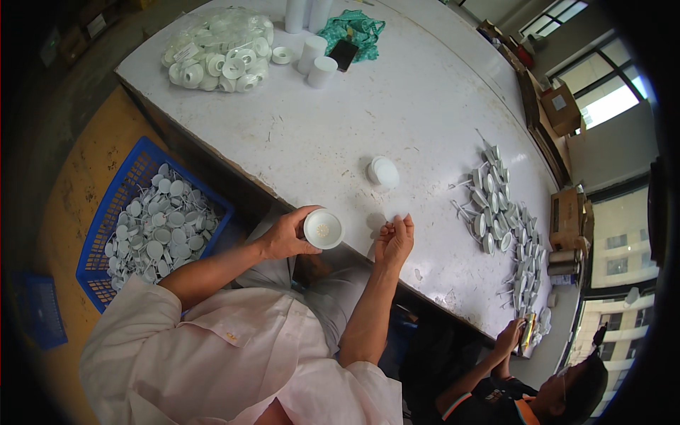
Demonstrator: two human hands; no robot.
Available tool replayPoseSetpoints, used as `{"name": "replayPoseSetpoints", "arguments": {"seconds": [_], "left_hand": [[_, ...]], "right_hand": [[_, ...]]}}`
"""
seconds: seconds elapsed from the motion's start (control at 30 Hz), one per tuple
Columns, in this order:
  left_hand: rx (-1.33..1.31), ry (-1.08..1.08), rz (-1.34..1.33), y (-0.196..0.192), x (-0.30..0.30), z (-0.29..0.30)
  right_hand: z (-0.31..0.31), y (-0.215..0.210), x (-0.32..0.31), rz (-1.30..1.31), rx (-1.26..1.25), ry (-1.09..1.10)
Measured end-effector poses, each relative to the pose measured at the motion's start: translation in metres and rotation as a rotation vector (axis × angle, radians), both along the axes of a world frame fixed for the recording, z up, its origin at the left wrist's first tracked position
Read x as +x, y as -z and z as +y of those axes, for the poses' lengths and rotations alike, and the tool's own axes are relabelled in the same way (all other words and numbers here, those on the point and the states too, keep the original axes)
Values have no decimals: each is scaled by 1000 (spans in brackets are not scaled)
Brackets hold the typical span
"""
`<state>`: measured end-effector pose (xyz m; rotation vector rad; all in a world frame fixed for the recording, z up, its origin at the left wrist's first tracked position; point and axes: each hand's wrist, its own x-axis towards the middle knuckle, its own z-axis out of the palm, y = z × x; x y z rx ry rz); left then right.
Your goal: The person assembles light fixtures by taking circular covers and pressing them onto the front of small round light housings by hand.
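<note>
My left hand (287,235) is closed around a white round lamp housing (333,242), shaped like a shallow cup, at the table's near edge. The opening faces up and a pale, dotted disc shows inside it. To the right, my right hand (394,244) is raised with thumb and fingertips pinched together. Whatever it may hold is too small to make out. Beyond both hands, a second white round piece (384,172) rests on the white table (297,134), apart from my fingers.
A blue basket (106,212) of white disc-shaped parts stands at left. A clear bag of white rings (219,53), white cylinders (323,72), a phone (343,54) and green cloth (361,32) lie at the back. Stemmed parts (489,198) lie at right, near a co-worker (496,386).
</note>
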<state>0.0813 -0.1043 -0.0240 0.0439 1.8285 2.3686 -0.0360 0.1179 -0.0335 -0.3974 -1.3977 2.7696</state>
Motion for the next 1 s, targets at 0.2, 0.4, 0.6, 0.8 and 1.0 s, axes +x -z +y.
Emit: {"name": "replayPoseSetpoints", "arguments": {"seconds": [0.2,0.4,0.6,0.8,1.0], "left_hand": [[-77,-2,40,-11,-11,11],[-149,-39,82,-11,-21,16],[-194,-18,106,-12,-22,20],[-239,-37,79,-19,-22,18],[-178,62,67,-17,-21,16]], "right_hand": [[-5,-16,30,-57,-13,-64],[-6,-24,61,-88,30,-149],[-13,-14,72,-88,97,-229],[-20,-13,77,-65,158,-256],[-30,-21,78,-82,287,-249]]}}
